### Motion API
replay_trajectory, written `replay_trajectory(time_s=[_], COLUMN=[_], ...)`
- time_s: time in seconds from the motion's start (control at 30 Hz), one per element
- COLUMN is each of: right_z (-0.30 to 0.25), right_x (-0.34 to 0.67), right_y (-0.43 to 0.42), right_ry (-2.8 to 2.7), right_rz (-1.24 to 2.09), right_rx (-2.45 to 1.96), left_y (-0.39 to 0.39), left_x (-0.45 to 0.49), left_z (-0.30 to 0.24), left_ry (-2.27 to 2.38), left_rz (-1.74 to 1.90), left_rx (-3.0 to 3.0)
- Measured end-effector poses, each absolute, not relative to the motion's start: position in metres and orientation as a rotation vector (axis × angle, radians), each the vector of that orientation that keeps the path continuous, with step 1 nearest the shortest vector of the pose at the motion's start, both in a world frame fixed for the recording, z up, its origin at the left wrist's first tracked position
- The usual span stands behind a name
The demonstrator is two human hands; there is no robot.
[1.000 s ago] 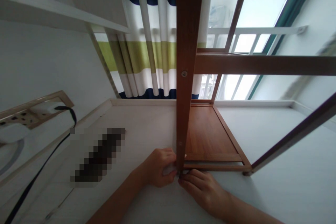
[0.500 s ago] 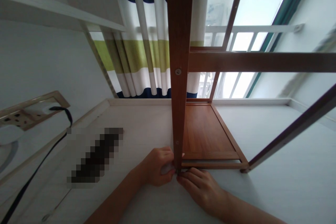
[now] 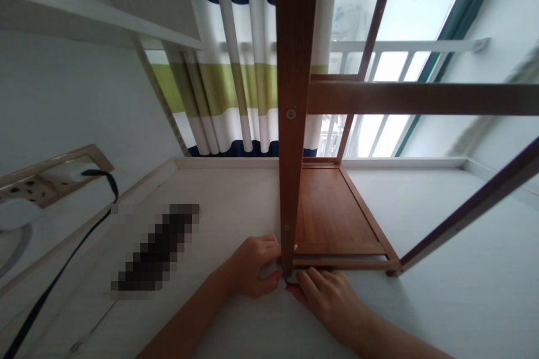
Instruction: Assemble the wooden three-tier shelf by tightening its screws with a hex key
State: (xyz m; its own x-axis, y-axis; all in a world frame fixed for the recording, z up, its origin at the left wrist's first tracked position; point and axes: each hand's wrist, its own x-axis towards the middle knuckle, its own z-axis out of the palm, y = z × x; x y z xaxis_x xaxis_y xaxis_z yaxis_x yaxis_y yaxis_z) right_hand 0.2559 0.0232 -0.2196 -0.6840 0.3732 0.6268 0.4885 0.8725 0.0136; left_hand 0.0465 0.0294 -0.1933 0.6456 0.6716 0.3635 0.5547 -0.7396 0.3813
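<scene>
A brown wooden rack stands on the pale surface, with an upright leg (image 3: pixel 290 140) rising through the middle of the view. My left hand (image 3: pixel 256 266) is closed around the foot of this leg, one fingertip showing on its far side. Just right of the foot, my right hand (image 3: pixel 326 289) pinches a thin dark bent hex key (image 3: pixel 289 280), most of it covered by the fingers. The key's visible end meets the base of the leg. A wooden bottom panel (image 3: pixel 337 213) and a front rail (image 3: pixel 345 263) extend right of the leg. Two screw heads show in the leg.
A second slanting leg (image 3: pixel 463 210) and a crossbar (image 3: pixel 421 99) stand at the right. Wall sockets (image 3: pixel 54 171) with a black cable (image 3: pixel 71 252) are on the left, near a blurred-out dark object (image 3: pixel 155 252). A striped curtain (image 3: pixel 236 78) hangs behind.
My right fingers have drawn slightly back to the right from the leg's foot, exposing the dark bent key. The leg's top sits a little further right; my left hand stays at the foot.
</scene>
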Motion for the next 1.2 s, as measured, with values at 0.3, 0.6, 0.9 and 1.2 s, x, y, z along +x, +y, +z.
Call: replay_trajectory(time_s=[0.3, 0.6, 0.9, 1.2], right_z=[-0.220, -0.212, -0.207, -0.204], right_x=[0.258, 0.258, 0.258, 0.262], right_y=[0.017, 0.013, 0.013, 0.013], right_ry=[-2.387, -2.436, -2.429, -2.452], right_rz=[-0.398, -0.377, -0.357, -0.373], right_rx=[-0.758, -0.688, -0.611, -0.481], left_y=[0.028, 0.028, 0.028, 0.028], left_x=[0.047, 0.049, 0.051, 0.048], left_z=[-0.192, -0.191, -0.187, -0.189], left_ry=[0.992, 0.998, 0.974, 0.957], left_rz=[0.733, 0.762, 0.801, 0.791], left_rx=[2.640, 2.653, 2.653, 2.640])
